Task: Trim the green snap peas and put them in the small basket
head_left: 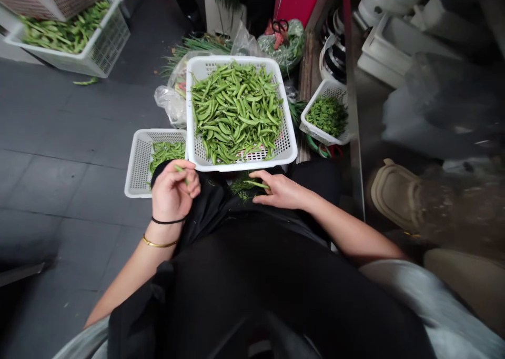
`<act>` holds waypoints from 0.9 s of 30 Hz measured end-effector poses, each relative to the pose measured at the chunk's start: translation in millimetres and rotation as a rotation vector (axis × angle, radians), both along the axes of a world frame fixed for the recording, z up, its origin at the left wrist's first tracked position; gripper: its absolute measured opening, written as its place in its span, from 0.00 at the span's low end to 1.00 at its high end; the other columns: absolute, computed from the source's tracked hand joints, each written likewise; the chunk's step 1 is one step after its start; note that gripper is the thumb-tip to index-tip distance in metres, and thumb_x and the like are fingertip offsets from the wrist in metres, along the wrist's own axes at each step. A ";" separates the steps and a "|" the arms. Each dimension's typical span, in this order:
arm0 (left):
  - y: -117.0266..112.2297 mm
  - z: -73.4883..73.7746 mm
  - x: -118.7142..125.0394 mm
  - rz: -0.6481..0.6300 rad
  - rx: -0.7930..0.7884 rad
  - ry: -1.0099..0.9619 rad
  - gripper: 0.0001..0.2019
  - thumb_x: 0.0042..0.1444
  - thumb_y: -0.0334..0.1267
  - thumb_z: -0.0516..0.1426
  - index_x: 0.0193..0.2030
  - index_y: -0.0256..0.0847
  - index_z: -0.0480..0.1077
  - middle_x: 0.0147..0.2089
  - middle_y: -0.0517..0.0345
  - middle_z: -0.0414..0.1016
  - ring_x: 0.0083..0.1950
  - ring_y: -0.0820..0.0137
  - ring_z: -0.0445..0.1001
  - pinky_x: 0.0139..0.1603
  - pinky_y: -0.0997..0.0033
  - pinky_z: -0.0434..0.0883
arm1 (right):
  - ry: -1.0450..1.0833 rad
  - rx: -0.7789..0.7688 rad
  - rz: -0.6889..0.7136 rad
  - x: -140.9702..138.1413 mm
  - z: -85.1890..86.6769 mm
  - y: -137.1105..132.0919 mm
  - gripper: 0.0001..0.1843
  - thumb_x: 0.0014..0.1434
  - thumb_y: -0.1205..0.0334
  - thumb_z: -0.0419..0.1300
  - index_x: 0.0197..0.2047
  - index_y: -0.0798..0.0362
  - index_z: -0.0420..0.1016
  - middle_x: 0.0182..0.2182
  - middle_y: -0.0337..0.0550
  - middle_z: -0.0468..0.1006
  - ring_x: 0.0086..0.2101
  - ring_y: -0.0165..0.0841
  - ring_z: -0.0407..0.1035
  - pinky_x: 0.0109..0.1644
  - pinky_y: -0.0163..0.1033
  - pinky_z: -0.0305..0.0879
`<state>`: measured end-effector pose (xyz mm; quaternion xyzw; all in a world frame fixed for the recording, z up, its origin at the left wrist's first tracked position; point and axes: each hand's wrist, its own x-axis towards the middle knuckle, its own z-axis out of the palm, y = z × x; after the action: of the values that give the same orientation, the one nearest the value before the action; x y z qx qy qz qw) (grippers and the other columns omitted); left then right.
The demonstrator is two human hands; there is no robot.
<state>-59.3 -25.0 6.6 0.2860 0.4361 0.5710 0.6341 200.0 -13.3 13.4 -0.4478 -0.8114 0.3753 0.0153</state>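
A large white basket [291,147] heaped with green pea pods [236,111] stands in front of my lap. My left hand [171,193] is curled in a pinch around a small green pea pod [180,168], just off the basket's near left corner. In my right hand [282,191], thumb and fingers grip another pea pod [258,184] below the basket's near rim. Beside its fingertips lies a tangle of thin green trimmings [240,186]. Under and behind my left hand, a smaller white basket [138,161] holds more pods [168,153].
To the right, a small basket [305,122] of leafy greens [327,116] stands next to a metal edge [353,138]. Bagged greens with scissors [280,27] sit behind the big basket. Stacked crates [104,51] are at the far left. Grey floor tiles [79,127] spread left.
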 end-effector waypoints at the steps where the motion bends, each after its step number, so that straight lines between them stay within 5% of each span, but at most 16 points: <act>1: -4.0 0.9 6.6 -0.081 -0.016 0.046 0.05 0.48 0.34 0.60 0.32 0.35 0.72 0.17 0.66 0.62 0.15 0.80 0.57 0.13 0.81 0.56 | -0.005 -0.002 -0.017 -7.4 1.0 -0.9 0.30 0.57 0.57 0.59 0.60 0.56 0.57 0.26 0.37 0.73 0.27 0.31 0.68 0.33 0.33 0.58; 5: -20.7 -1.3 42.1 -0.301 -0.055 0.372 0.10 0.45 0.37 0.66 0.31 0.34 0.73 0.17 0.66 0.63 0.16 0.82 0.58 0.15 0.81 0.53 | -0.079 0.121 -0.015 -42.4 1.5 -8.1 0.27 0.61 0.62 0.50 0.62 0.60 0.53 0.35 0.49 0.78 0.33 0.37 0.72 0.36 0.39 0.63; 10: -18.8 -6.7 48.8 -0.215 -0.088 0.152 0.10 0.49 0.40 0.63 0.30 0.35 0.70 0.15 0.67 0.61 0.14 0.81 0.54 0.15 0.80 0.50 | 0.083 0.199 0.083 -45.5 0.5 -9.6 0.29 0.60 0.61 0.54 0.62 0.60 0.52 0.41 0.51 0.77 0.36 0.36 0.72 0.39 0.38 0.65; 14: -12.6 -3.8 37.9 -0.223 -0.137 0.032 0.10 0.49 0.39 0.63 0.32 0.33 0.71 0.16 0.65 0.64 0.13 0.82 0.54 0.14 0.80 0.48 | 0.265 0.260 0.084 -23.9 2.3 -4.0 0.12 0.64 0.58 0.51 0.42 0.57 0.70 0.30 0.43 0.74 0.30 0.29 0.67 0.36 0.34 0.62; 16: -11.7 -2.6 37.3 -0.224 -0.134 0.033 0.10 0.48 0.38 0.63 0.32 0.33 0.71 0.17 0.64 0.65 0.13 0.83 0.54 0.14 0.81 0.48 | 0.293 0.323 0.130 -19.7 3.9 -3.1 0.16 0.66 0.59 0.47 0.32 0.57 0.70 0.27 0.42 0.70 0.30 0.28 0.64 0.35 0.33 0.59; 18: -12.2 -2.8 39.4 -0.263 -0.135 0.052 0.10 0.48 0.38 0.63 0.32 0.32 0.71 0.19 0.62 0.68 0.14 0.82 0.56 0.13 0.81 0.48 | 0.340 0.291 0.246 -21.7 5.4 -3.4 0.18 0.66 0.61 0.47 0.28 0.56 0.68 0.25 0.40 0.67 0.28 0.27 0.61 0.33 0.32 0.57; 22: -14.8 -5.2 40.5 -0.497 -0.154 0.061 0.11 0.48 0.38 0.64 0.33 0.32 0.72 0.18 0.63 0.66 0.14 0.82 0.56 0.14 0.81 0.48 | 0.561 -0.021 0.467 -27.2 6.4 -2.3 0.15 0.64 0.62 0.50 0.27 0.56 0.68 0.24 0.37 0.67 0.26 0.24 0.61 0.32 0.30 0.58; 24: -15.8 -5.7 36.5 -0.580 -0.151 0.046 0.11 0.49 0.38 0.64 0.34 0.32 0.73 0.20 0.60 0.69 0.14 0.83 0.55 0.14 0.81 0.47 | 0.646 -0.148 0.351 -19.5 6.1 2.0 0.14 0.63 0.61 0.52 0.29 0.57 0.70 0.23 0.36 0.69 0.24 0.23 0.63 0.30 0.29 0.59; 27: -16.1 -5.3 27.4 -0.617 -0.180 0.018 0.11 0.50 0.39 0.63 0.35 0.31 0.73 0.24 0.54 0.74 0.14 0.84 0.55 0.14 0.81 0.46 | 0.728 -0.159 -0.077 6.3 7.3 12.8 0.15 0.63 0.57 0.53 0.29 0.57 0.71 0.18 0.33 0.67 0.18 0.22 0.61 0.25 0.29 0.58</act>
<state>-31.9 -41.1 1.4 0.3524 0.3830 0.3084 0.7962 206.3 -0.4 20.7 -0.3151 -0.7037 0.5709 0.2821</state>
